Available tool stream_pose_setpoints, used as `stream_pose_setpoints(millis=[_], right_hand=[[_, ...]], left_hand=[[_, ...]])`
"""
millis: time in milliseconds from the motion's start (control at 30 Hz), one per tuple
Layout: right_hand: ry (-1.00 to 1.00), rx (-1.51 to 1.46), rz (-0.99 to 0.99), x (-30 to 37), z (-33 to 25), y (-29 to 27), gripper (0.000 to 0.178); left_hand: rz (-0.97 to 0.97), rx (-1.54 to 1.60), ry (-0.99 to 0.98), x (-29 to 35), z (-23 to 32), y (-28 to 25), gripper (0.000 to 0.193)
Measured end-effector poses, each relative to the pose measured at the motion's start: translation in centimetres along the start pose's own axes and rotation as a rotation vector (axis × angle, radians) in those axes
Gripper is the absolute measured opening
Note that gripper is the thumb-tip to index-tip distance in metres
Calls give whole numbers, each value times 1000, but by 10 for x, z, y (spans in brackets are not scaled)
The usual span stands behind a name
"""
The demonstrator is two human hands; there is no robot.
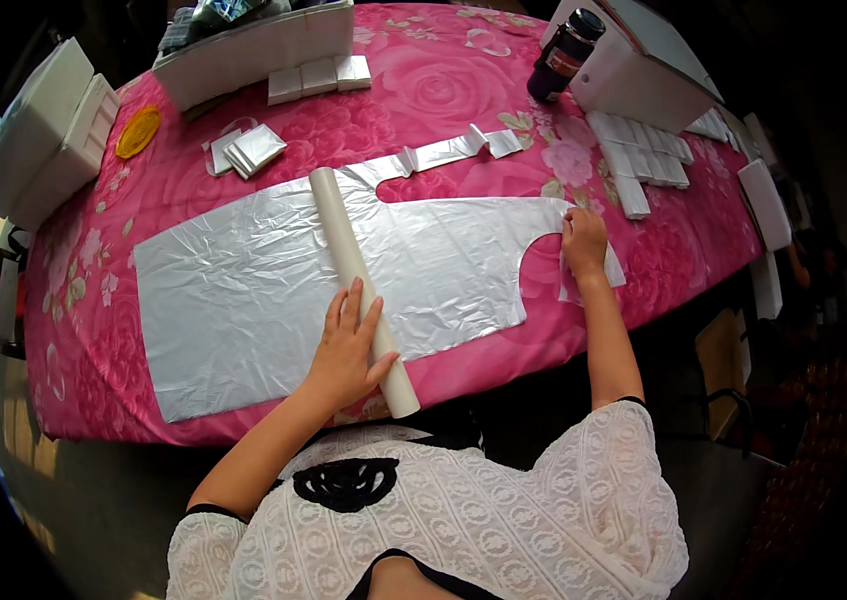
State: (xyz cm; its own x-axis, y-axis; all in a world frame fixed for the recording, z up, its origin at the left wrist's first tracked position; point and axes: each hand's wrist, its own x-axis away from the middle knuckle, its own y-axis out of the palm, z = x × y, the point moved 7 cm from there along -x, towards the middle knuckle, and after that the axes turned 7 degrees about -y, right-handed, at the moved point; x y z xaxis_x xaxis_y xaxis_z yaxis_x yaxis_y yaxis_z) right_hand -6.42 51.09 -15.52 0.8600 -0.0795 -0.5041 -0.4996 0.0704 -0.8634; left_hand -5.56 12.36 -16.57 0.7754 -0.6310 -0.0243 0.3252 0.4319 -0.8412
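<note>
A thin silvery-white plastic apron lies spread across the table, with curved cutouts and narrow strap parts toward the right. Across its middle rests a long pale tube, its near end reaching past the table's front edge. My left hand lies on the lower part of this tube with fingers stretched and apart. At the apron's right end, my right hand is closed, pinching the strap beside the cutout. A loose plastic flap shows under and beside my right wrist. One long strap extends toward the back, creased and partly raised.
Small folded plastic packets lie behind the apron, near a yellow coil. White boxes stand at the left and back. More folded packets and a dark bottle are at right. A pink flowered cloth covers the table.
</note>
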Motion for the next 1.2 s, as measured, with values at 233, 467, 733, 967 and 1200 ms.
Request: stream_pose_setpoints(millis=[233, 467, 733, 967, 1200], right_hand=[[132, -774, -174, -8, -174, -53, 21], [-526, -1201, -325, 34, -334, -95, 36], [-77, -545, -440, 71, -291, -89, 35], [196, -584, -867, 113, -281, -45, 48], [238, -597, -936, 114, -256, -55, 42]], left_hand=[[162, 338, 70, 0, 0, -20, 53], [-296, 1285, -601, 4, -52, -11, 27], [-69, 1067, -873, 81, -207, -89, 16], [-159, 663, -840, 76, -247, -114, 10], [-203, 542, -922, 84, -276, -120, 13]])
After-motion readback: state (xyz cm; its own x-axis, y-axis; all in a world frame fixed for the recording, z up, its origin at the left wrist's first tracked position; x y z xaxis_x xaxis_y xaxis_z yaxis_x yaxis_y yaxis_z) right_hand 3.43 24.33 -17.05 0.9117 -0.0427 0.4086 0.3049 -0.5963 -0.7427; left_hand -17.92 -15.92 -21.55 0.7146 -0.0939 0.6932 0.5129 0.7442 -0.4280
